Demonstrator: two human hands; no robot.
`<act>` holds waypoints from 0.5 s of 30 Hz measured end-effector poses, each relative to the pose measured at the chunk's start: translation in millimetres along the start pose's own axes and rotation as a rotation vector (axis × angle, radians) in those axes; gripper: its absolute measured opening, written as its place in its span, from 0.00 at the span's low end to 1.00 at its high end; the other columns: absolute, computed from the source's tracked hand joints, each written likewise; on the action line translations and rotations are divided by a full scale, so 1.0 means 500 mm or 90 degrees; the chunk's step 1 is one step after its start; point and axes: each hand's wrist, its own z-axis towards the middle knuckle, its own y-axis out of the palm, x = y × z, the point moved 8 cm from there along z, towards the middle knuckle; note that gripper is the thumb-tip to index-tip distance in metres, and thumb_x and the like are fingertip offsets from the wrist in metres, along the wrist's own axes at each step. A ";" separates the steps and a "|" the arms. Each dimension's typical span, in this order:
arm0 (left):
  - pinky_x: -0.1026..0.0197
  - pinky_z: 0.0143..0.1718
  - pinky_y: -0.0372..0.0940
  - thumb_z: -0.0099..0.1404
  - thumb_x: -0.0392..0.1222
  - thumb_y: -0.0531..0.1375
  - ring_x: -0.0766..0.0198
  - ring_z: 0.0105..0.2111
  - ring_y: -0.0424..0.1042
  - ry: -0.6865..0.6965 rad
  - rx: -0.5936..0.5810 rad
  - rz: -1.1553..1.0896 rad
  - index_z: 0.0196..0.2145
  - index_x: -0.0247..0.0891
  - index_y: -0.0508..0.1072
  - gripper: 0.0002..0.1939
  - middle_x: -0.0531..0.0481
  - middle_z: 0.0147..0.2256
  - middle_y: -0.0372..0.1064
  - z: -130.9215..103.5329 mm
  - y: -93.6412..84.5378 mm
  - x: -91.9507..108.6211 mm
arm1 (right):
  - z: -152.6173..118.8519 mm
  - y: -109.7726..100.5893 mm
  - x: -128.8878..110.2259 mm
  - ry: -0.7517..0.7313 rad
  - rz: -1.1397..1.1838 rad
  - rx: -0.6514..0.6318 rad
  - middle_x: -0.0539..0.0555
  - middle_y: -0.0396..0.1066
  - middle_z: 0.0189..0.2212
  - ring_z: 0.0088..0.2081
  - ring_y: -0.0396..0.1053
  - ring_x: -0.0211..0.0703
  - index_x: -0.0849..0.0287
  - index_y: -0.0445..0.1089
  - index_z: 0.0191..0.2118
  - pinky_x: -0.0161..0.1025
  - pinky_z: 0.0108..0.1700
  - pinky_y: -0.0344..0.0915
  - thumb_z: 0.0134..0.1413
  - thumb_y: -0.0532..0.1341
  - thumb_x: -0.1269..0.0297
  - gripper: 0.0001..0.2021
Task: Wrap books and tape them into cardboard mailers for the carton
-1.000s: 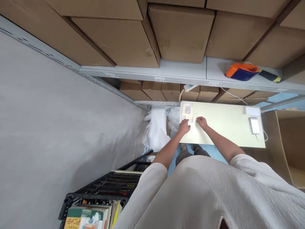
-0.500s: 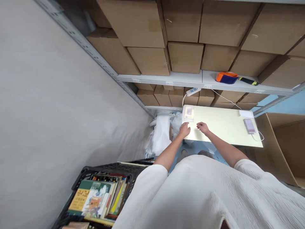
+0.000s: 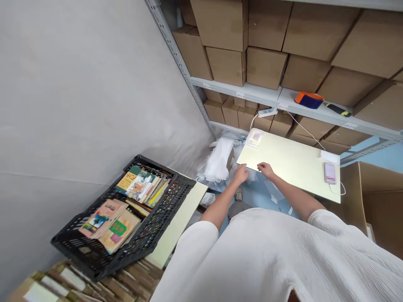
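Near the front edge of a pale table (image 3: 289, 157), my left hand (image 3: 241, 174) is held low with its fingers loosely apart and nothing seen in it. My right hand (image 3: 266, 169) is beside it at the same edge, its fingers half bent, also with nothing visible in them. Whether either hand touches the edge I cannot tell. A small clear-wrapped item (image 3: 255, 137) lies at the table's far left corner. At the right end are a white box (image 3: 329, 157) and a blurred-out phone-like device (image 3: 330, 173) with a white cable.
To the left, a black crate (image 3: 176, 209) holds several books (image 3: 141, 184). Shelves of cardboard boxes (image 3: 266, 67) rise behind the table, with an orange and blue tape dispenser (image 3: 309, 100) and a cutter knife (image 3: 337, 110). White wrapping (image 3: 217, 159) is heaped by the wall. An open carton (image 3: 378, 201) stands right.
The view has turned left, bringing more of the book crate into sight. My hands now appear at the table's front edge rather than over its top.
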 end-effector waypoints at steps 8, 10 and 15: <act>0.45 0.76 0.60 0.73 0.34 0.58 0.50 0.73 0.65 0.005 0.021 0.005 0.69 0.39 0.72 0.29 0.38 0.71 0.69 -0.063 0.006 0.060 | -0.052 -0.046 -0.011 -0.009 -0.015 -0.005 0.48 0.77 0.27 0.33 0.75 0.43 0.54 0.74 0.33 0.39 0.42 0.74 0.49 0.63 0.68 0.04; 0.45 0.76 0.59 0.73 0.35 0.59 0.49 0.73 0.66 0.003 0.040 -0.002 0.69 0.40 0.72 0.28 0.38 0.71 0.69 -0.083 -0.012 0.057 | -0.058 -0.021 -0.024 -0.017 -0.028 -0.027 0.49 0.77 0.27 0.33 0.75 0.43 0.54 0.74 0.33 0.40 0.44 0.74 0.49 0.63 0.67 0.04; 0.45 0.76 0.60 0.74 0.35 0.58 0.49 0.72 0.67 -0.025 0.126 -0.016 0.70 0.41 0.72 0.28 0.40 0.70 0.70 -0.177 -0.105 -0.006 | -0.087 0.124 -0.085 -0.081 -0.078 -0.134 0.49 0.77 0.28 0.35 0.75 0.46 0.53 0.73 0.35 0.42 0.44 0.74 0.50 0.64 0.61 0.05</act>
